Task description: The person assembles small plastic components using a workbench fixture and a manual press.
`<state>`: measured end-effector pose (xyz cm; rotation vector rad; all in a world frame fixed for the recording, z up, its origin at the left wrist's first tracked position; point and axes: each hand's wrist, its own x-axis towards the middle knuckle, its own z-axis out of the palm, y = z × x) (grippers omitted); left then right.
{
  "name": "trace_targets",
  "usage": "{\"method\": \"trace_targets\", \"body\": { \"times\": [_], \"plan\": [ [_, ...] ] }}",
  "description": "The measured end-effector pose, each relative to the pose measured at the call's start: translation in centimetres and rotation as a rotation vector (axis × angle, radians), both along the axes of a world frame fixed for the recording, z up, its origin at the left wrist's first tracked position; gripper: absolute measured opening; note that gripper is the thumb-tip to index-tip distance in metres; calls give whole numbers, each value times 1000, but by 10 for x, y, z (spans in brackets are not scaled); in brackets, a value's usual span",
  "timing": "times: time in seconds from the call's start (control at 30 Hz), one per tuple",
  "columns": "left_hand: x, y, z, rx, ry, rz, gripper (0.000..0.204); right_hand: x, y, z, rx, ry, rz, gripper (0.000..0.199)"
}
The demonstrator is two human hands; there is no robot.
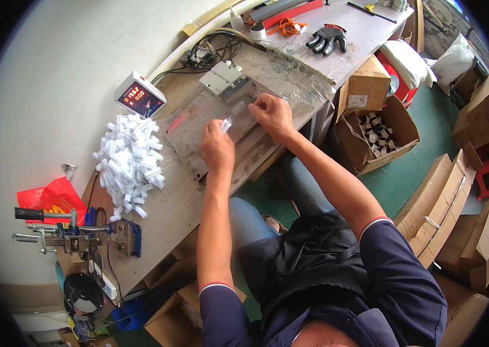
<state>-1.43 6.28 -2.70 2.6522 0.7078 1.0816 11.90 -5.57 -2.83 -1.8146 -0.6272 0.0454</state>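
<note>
Left hand pinched a small white part mid-frame, right hand gripped a clear strip; parts looked tiny, so one could've easily slipped off the metal plate.

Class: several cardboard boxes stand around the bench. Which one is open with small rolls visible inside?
The open box right of the bench, beside the right hand's forearm; the others show no rolls.

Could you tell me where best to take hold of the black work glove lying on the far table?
Probably the cuff: the black glove lies flat on the far table, fingers spread toward the person and the red-trimmed cuff away. Pinching the cuff from the far side avoids the floppy fingers.
</note>
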Motion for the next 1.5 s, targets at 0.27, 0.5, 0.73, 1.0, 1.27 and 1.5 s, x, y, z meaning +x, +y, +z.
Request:
{"method": "trace_targets", "body": {
  "times": [0.27,0.5,0.73,1.0,1.27,1.5],
  "plan": [
    [-29,-11,1,162,-229,-154,17,4,-22,6,312,402,493,30],
    [-29,-23,-1,206,-166,-216,16,6,-30,2,437,588,586,19],
    [-46,-31,5,169,-134,-188,16,-15,-28,13,396,565,524,19],
    [-88,-36,12,-124,-175,-74,19,-74,-3,26,312,484,709,23],
    [-187,-22,30,-502,-231,74,11,-152,45,27,159,449,932,21],
    [-347,28,9,-500,-453,491,11,-216,80,43,-161,-130,1042,43]
  ]
}}
